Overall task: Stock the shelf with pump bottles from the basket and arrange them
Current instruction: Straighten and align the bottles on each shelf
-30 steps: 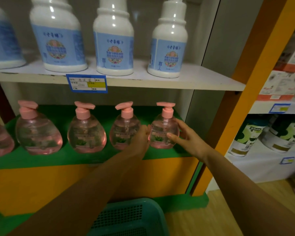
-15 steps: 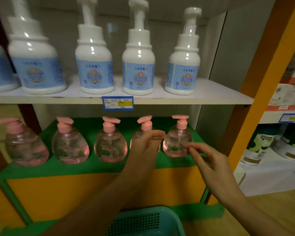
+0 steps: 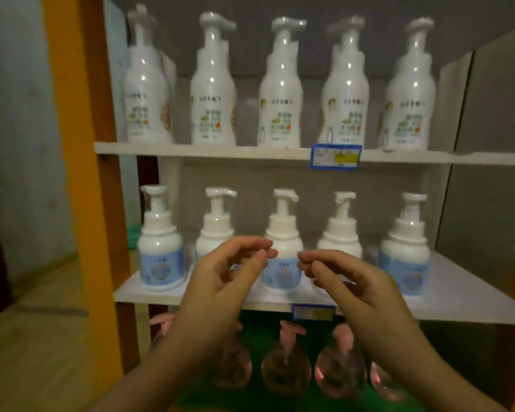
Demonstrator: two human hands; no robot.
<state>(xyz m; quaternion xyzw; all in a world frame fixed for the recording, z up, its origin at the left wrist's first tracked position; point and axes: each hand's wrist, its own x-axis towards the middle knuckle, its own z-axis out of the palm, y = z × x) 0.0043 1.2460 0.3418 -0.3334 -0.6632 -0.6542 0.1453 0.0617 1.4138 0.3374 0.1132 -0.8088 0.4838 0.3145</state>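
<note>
Both hands are raised side by side in front of the mid shelf [image 3: 458, 295], empty: left hand [image 3: 226, 272] and right hand [image 3: 348, 281] w/ fingers loosely curled, fingertips nearly meeting. Below the wrists, blurred pink pump bottles [image 3: 286, 371] stand in a row on the green bottom shelf [image 3: 315, 337]. Behind the hands, 5 white blue-label pump bottles [image 3: 160, 257] line the mid shelf; 5 taller white bottles [image 3: 280, 114] line the top shelf [image 3: 205, 150]

Head view, the only one: a worn wide-angle camera through which I look forward and level, close to the white middle shelf board [image 3: 458, 295], with the orange upright post [image 3: 81, 144] at left. My left hand [image 3: 220, 281] and right hand [image 3: 354, 286] reach in from the lower edge.
</note>
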